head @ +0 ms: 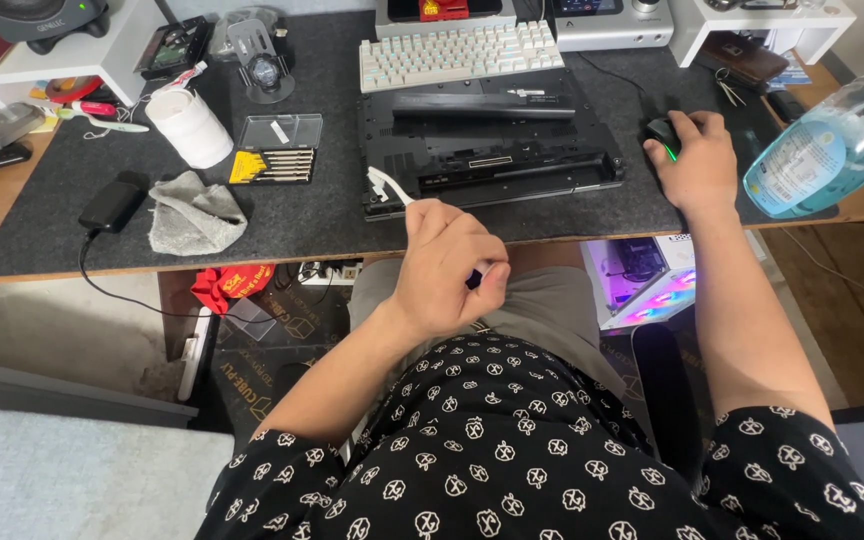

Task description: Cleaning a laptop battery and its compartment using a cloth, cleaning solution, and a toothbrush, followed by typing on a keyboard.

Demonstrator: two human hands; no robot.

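My left hand (447, 268) is closed around a white toothbrush (385, 185) with a dark handle end, its bristled head hovering at the front left corner of an upside-down black laptop (492, 150) on the grey desk mat (312, 215). My right hand (697, 160) rests on a black computer mouse (662, 133) with a green light, to the right of the laptop.
A white keyboard (457, 55) lies behind the laptop. Left of it are a screwdriver bit case (274, 155), a white roll (190, 127), a grey cloth (194, 212) and a black power adapter (112, 203). A blue-liquid spray bottle (827, 145) stands at the right edge.
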